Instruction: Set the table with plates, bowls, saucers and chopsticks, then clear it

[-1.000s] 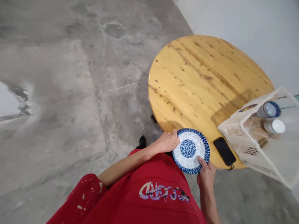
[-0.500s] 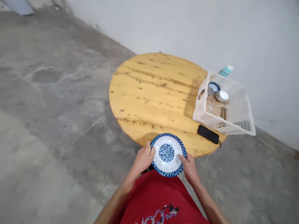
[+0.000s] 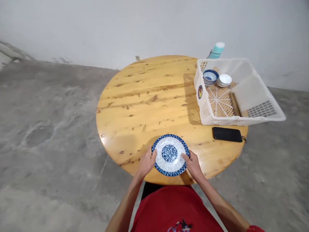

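Note:
A round blue-and-white patterned plate (image 3: pixel 170 154) is held level between my two hands, over the near edge of the wooden table (image 3: pixel 145 106). My left hand (image 3: pixel 147 161) grips its left rim, thumb on top and fingers underneath. On the opposite rim my right hand (image 3: pixel 193 165) closes the same way, its thumb lying on the pale band. The fingers below the plate are hidden. Whether the plate touches the tabletop or hovers just above it, I cannot tell.
On the table's right stands a white plastic basket (image 3: pixel 204 108) holding blue-rimmed bowls (image 3: pixel 210 76), white bowls (image 3: pixel 224 79) and wooden sticks (image 3: pixel 235 104). A black phone (image 3: pixel 227 134) lies in front of it. Behind the basket is a turquoise bottle (image 3: pixel 216 51), near the wall.
My view has turned and come nearer the table, which now fills more of the picture. Both hands have brought the plate forward from the table's edge to over the tabletop.

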`<state>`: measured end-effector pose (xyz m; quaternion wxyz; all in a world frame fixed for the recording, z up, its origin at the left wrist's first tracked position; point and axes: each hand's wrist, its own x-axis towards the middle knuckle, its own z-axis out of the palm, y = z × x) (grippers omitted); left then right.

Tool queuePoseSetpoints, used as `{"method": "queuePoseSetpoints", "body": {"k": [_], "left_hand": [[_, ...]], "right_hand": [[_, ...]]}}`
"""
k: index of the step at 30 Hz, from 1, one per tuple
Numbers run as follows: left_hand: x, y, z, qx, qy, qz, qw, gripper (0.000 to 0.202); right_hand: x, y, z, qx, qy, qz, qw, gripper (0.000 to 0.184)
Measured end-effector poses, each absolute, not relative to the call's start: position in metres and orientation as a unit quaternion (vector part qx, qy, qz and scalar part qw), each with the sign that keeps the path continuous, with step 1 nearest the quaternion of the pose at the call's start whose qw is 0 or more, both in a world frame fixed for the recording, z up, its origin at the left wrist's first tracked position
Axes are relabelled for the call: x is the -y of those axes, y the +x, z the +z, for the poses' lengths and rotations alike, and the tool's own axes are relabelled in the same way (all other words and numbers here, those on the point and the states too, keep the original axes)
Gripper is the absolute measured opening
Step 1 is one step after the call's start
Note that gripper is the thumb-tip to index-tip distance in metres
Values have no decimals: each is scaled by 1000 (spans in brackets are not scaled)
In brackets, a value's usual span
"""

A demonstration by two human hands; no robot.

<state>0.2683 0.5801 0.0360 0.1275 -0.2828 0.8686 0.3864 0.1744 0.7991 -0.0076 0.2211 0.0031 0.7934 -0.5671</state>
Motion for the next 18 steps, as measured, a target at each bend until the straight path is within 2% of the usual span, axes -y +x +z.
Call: {"method": "queuePoseSetpoints", "body": {"k": [4,9,18], "left_hand": [[-545,237,28,-861,-302,401,86,45],[-491,188,14,-867,-251,426,66,39],[-390,79,-6,-899,-174,390,101,27]], "right_hand": [[-767,150,-14,-797,5,-568,203,31],[-719,118,-26,-798,30,-578,169,30],[-623,55,-51,-790,131,-588,115,28]]}}
